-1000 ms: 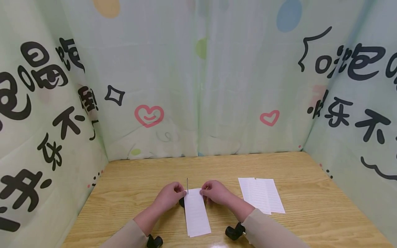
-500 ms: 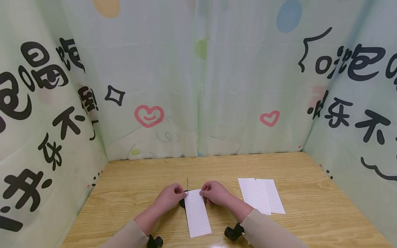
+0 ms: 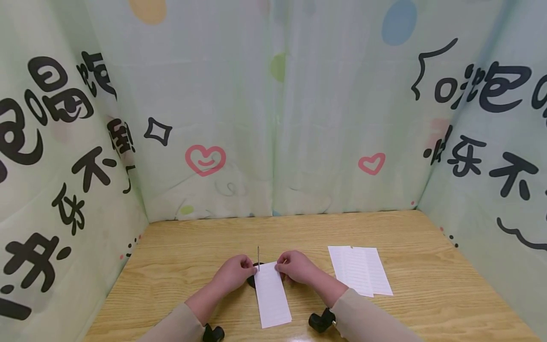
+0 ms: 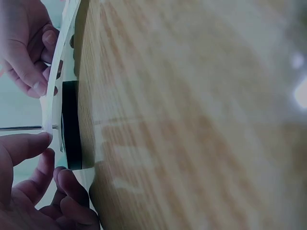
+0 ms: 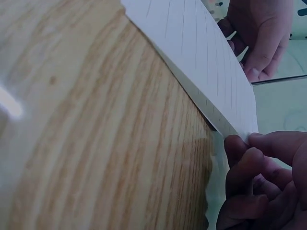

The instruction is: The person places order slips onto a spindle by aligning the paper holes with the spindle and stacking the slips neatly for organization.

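My left hand pinches the top left corner of a lined white paper slip between thumb and finger. At the top right corner, my right hand pinches the same slip, thumb on top. A thin metal paper spike stands upright near the left corner. In the left wrist view its rod runs through the slip, which sits a short gap above the round black base. Lines on the paper show in the right wrist view. Part of the base is hidden under the paper and left hand.
Two overlapping lined slips lie on the wooden table to the right, one with a small notch at its top edge. Printed curtains close off the back and both sides. Black wrist devices sit at both sleeves.
Both hands and the top of the slip have shifted slightly down along the spike. More of the black base shows behind the slip's top edge.
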Demonstrator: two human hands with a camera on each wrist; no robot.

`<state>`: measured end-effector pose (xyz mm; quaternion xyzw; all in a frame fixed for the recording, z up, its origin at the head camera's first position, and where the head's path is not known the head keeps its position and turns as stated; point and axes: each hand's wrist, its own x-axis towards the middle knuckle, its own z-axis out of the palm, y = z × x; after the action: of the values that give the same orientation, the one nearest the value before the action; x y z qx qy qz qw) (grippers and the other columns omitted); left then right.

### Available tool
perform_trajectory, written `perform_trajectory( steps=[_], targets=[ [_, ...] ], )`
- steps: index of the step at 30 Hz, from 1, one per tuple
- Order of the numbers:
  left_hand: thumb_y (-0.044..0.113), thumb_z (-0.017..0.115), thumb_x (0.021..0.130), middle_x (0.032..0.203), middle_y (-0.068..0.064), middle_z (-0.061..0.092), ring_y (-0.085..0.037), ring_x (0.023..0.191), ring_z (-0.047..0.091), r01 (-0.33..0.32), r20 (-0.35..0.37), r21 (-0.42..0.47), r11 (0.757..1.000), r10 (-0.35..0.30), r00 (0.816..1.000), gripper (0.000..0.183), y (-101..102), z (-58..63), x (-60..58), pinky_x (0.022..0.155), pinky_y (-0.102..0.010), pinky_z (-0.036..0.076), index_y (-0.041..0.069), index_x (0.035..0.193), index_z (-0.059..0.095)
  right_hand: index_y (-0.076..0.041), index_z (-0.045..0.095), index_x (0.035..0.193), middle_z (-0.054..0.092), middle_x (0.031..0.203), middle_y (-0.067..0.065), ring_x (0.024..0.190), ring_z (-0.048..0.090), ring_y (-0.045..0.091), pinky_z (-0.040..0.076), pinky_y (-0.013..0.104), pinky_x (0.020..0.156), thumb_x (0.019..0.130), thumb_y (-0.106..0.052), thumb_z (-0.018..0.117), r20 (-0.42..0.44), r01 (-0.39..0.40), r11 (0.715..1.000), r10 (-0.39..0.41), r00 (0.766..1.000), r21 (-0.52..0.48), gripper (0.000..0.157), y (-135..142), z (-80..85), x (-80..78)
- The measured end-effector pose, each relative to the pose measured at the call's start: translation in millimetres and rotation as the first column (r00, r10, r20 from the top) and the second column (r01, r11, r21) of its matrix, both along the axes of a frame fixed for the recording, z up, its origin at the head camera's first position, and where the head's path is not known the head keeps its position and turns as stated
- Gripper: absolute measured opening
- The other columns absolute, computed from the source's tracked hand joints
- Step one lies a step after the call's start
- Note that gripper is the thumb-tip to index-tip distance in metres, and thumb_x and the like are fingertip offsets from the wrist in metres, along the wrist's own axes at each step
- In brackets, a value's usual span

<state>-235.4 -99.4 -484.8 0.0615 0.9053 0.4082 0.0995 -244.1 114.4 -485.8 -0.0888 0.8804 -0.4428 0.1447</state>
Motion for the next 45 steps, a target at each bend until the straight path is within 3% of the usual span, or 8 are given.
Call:
perform_trajectory(
  steps=[13,32,45],
  targets=[
    [0.022,0.071,0.092,0.075,-0.003,0.052,-0.018,0.065,0.047,0.014,0.015,-0.016,1.000,-0.014,1.000,0.017,0.4,-1.2,-2.5,0.058,-0.031,0.038,0.010,0.087,0.060,-0.009,0.066,0.086,0.061,0.070,0.002,0.062,0.052,0.015,0.042,0.028,0.058,0.095,-0.017,0.066,-0.037,0.006,0.996,-0.003,0.999,0.086,0.012,-1.2,-3.6,-1.7],
    [0.020,0.070,0.092,0.072,-0.004,0.051,-0.017,0.062,0.047,0.018,0.030,-0.057,0.998,-0.016,0.999,0.017,2.4,0.9,-2.5,0.055,-0.030,0.037,0.010,0.085,0.059,-0.010,0.064,0.080,0.059,0.065,0.001,0.059,0.048,0.014,0.038,0.027,0.055,0.095,-0.017,0.066,-0.041,-0.003,0.991,0.009,0.999,0.137,0.017,-3.0,-1.8,0.4],
    [0.022,0.073,0.090,0.094,-0.005,0.058,-0.021,0.081,0.053,-0.051,0.021,-0.045,0.998,0.052,0.998,0.027,-0.1,-4.3,-2.0,0.071,-0.038,0.046,0.007,0.106,0.057,-0.010,0.065,0.092,0.059,0.074,0.003,0.065,0.053,0.016,0.043,0.030,0.059,0.093,-0.018,0.069,-0.052,0.039,0.990,-0.032,0.998,0.132,0.010,-1.1,-0.1,4.1]
  ],
)
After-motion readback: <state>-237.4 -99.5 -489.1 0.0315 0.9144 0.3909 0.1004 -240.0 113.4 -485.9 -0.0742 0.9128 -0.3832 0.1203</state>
